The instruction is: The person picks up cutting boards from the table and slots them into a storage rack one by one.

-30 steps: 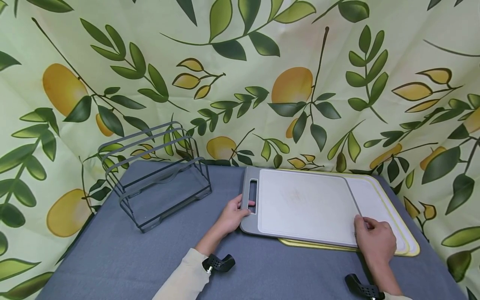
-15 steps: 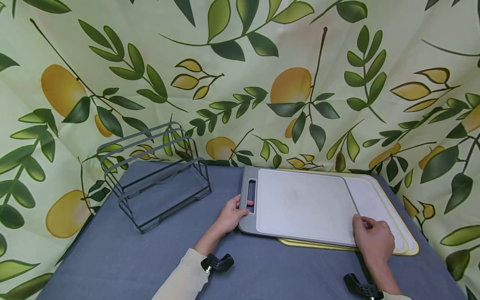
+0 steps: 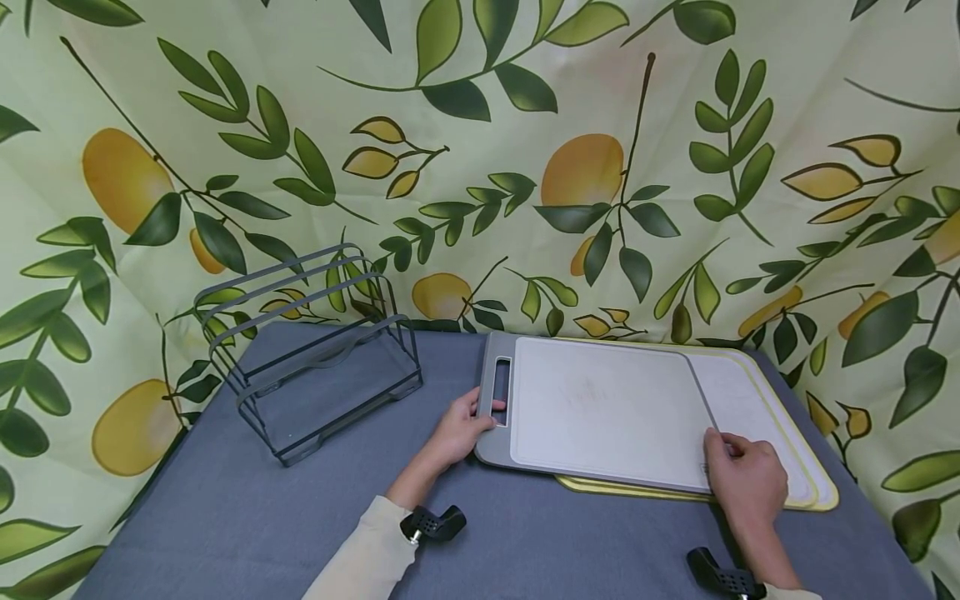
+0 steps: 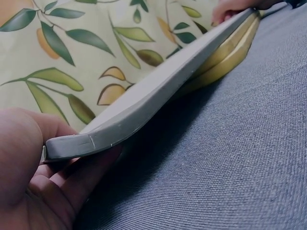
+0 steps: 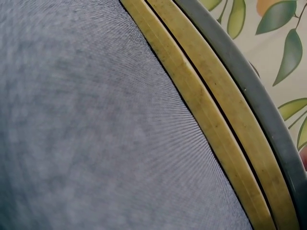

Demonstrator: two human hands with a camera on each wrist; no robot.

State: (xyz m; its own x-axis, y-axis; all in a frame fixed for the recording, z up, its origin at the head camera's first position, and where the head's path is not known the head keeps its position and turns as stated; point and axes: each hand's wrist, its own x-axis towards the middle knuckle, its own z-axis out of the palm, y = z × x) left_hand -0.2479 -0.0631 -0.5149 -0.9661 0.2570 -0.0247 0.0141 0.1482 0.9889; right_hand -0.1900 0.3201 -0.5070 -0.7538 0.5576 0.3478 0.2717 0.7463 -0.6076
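A white cutting board with a grey rim (image 3: 592,412) lies over two white, yellow-edged cutting boards (image 3: 735,387) stacked on the table. My left hand (image 3: 453,433) grips its handle end, thumb on top and fingers underneath. In the left wrist view, that end of the grey-rimmed board (image 4: 144,112) is raised off the cloth. At the opposite short edge, my right hand (image 3: 750,479) pinches the board with curled fingers. Two yellow edges (image 5: 206,105) sit below the grey one in the right wrist view, where the right fingers are out of sight.
A dark grey wire rack (image 3: 298,452) with several upright loops stands on the left of the table, holding nothing. Blue-grey cloth (image 3: 247,533) covers the table. A leaf-and-fruit patterned curtain (image 3: 480,225) hangs directly behind it.
The grey-rimmed board and my left hand have shifted very slightly left. Both hands keep the same hold, and the yellow-edged boards and rack stay put.
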